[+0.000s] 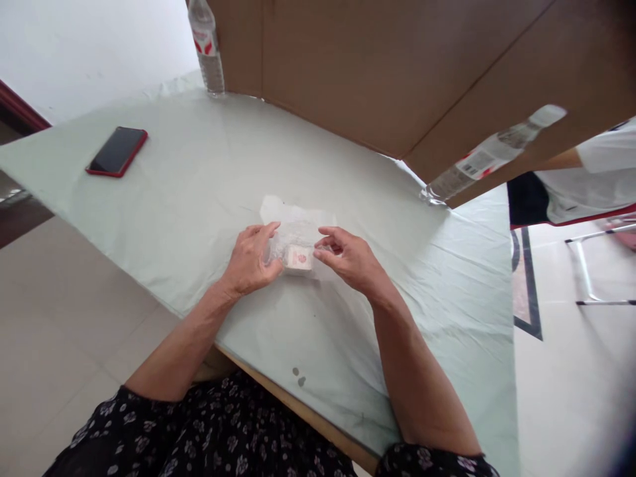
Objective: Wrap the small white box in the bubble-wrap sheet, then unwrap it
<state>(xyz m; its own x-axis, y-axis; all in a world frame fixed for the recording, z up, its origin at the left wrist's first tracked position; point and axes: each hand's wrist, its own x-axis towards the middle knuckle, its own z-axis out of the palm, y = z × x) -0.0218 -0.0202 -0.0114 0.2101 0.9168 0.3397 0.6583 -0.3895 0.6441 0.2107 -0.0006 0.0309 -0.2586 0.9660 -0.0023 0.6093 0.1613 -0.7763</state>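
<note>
A small white box (299, 258) with a reddish mark on top rests on the pale green tablecloth (199, 185). Clear crinkled plastic wrap (297, 232) lies around and behind it. My left hand (252, 260) is at the box's left side, thumb and fingers apart, touching the edge of the plastic. On the right, my right hand (350, 258) has its thumb and forefinger beside the box's right edge, with the other fingers curled. Whether a bit of the thin plastic is between those fingertips is too small to tell.
A phone with a red case (118, 152) lies at the left. One water bottle (207, 50) stands at the back; another bottle (491, 156) is by the large cardboard box (348, 66). A person's white sleeve (609, 152) shows at the right.
</note>
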